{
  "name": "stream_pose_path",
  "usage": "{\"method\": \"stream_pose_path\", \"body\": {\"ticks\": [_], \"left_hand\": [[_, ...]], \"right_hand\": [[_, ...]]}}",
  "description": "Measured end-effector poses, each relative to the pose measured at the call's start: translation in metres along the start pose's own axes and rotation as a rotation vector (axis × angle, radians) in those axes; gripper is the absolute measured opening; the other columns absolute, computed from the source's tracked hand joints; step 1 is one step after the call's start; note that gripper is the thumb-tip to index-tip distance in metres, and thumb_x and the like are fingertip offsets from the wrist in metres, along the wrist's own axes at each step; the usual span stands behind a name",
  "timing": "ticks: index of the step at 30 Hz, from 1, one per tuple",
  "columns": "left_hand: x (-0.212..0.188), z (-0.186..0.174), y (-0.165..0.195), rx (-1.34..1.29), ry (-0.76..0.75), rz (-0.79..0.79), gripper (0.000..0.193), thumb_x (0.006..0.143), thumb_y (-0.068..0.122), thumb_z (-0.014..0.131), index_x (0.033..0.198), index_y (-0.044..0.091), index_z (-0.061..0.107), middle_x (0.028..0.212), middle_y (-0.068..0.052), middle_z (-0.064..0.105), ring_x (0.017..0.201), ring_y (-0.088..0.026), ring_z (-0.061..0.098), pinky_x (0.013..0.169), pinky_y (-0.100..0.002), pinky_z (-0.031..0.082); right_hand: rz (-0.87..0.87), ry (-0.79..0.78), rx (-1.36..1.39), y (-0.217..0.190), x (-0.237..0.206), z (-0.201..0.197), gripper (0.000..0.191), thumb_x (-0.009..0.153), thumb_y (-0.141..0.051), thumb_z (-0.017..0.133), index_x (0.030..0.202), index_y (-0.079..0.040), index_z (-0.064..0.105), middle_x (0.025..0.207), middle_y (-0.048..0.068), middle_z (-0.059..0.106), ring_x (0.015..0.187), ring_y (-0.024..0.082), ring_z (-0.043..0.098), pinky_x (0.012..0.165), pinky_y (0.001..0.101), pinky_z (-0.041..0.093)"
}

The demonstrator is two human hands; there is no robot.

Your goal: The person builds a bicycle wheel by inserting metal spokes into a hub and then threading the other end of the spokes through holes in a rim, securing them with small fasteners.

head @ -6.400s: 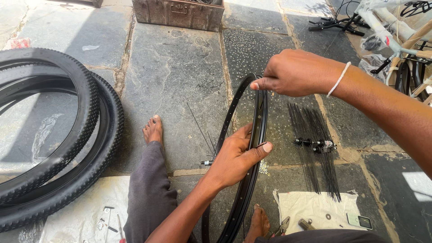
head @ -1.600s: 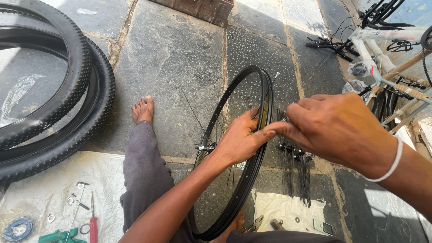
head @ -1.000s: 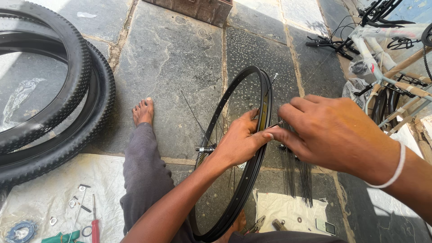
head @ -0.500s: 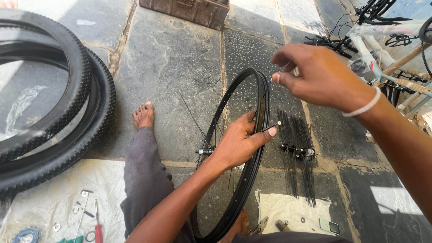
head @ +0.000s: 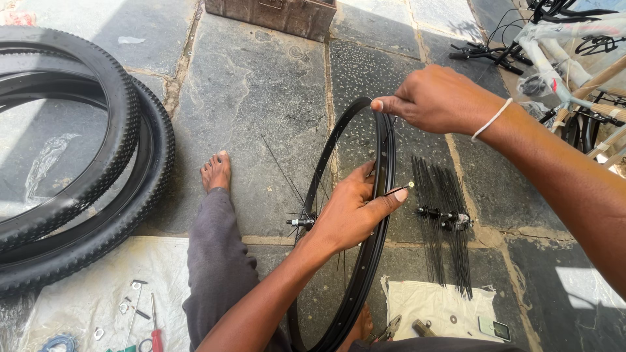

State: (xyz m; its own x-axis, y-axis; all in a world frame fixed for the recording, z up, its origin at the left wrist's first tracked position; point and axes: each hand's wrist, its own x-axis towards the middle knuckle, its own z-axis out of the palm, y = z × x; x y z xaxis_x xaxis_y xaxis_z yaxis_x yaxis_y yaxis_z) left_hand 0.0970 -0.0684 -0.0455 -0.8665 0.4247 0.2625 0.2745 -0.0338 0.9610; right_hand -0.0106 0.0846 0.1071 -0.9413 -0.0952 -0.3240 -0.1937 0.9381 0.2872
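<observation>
Hands on the black rim, lacing a spoke.
Left hand clamps the rim at frame centre; right hand pinches its top; I steady it before seating the spoke.

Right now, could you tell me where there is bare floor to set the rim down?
The widest bare patch is the stone slab between the stacked tyres, the metal box and the rim. Right of the rim it is crowded: the bundle of spokes, a white cloth with tools, and bicycle frames.
</observation>
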Motion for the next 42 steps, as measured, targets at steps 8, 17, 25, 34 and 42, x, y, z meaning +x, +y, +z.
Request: {"method": "stream_pose_path", "body": {"ticks": [8, 17, 25, 34, 42], "left_hand": [[-0.003, -0.001, 0.000, -0.017, -0.016, 0.008, 0.060, 0.091, 0.055, 0.064, 0.074, -0.001, 0.074, 0.151, -0.037, 0.044, 0.128, -0.046, 0.057, 0.101, -0.050, 0.049], [-0.007, -0.002, 0.005, -0.046, -0.040, -0.027, 0.057, 0.090, 0.051, 0.066, 0.070, -0.002, 0.068, 0.155, -0.032, 0.044, 0.117, -0.039, 0.066, 0.098, -0.045, 0.052], [-0.006, -0.002, 0.002, -0.043, -0.029, 0.062, 0.057, 0.095, 0.050, 0.066, 0.070, -0.001, 0.071, 0.153, -0.034, 0.046, 0.130, -0.044, 0.058, 0.106, -0.048, 0.047], [-0.009, 0.000, 0.007, -0.020, -0.054, 0.024, 0.058, 0.091, 0.049, 0.067, 0.066, -0.004, 0.069, 0.154, -0.036, 0.042, 0.127, -0.044, 0.059, 0.102, -0.048, 0.049], [-0.012, 0.002, 0.006, -0.017, -0.106, -0.010, 0.054, 0.092, 0.050, 0.067, 0.076, -0.002, 0.073, 0.151, -0.037, 0.044, 0.128, -0.044, 0.058, 0.098, -0.048, 0.051]], "right_hand": [[-0.213, 0.084, 0.149, 0.007, 0.001, -0.005, 0.041, 0.094, -0.036, 0.055, 0.071, -0.005, 0.069, 0.052, 0.007, 0.059, 0.047, 0.023, 0.056, 0.052, 0.0450, 0.047], [-0.169, 0.004, 0.215, -0.002, -0.012, -0.015, 0.043, 0.092, -0.049, 0.063, 0.074, -0.011, 0.072, 0.054, 0.007, 0.063, 0.051, 0.023, 0.064, 0.055, 0.0443, 0.050], [-0.123, 0.085, 0.051, 0.000, -0.009, -0.006, 0.057, 0.096, -0.053, 0.055, 0.076, -0.003, 0.073, 0.058, 0.013, 0.061, 0.052, 0.028, 0.061, 0.056, 0.0461, 0.050], [-0.109, 0.056, -0.055, -0.008, -0.008, 0.000, 0.066, 0.100, -0.058, 0.055, 0.074, 0.000, 0.074, 0.057, 0.015, 0.060, 0.050, 0.029, 0.057, 0.056, 0.0446, 0.047], [-0.134, -0.104, 0.207, 0.006, -0.020, -0.025, 0.020, 0.087, -0.021, 0.070, 0.091, -0.002, 0.074, 0.069, 0.012, 0.074, 0.056, 0.022, 0.075, 0.055, 0.0390, 0.059]]}}
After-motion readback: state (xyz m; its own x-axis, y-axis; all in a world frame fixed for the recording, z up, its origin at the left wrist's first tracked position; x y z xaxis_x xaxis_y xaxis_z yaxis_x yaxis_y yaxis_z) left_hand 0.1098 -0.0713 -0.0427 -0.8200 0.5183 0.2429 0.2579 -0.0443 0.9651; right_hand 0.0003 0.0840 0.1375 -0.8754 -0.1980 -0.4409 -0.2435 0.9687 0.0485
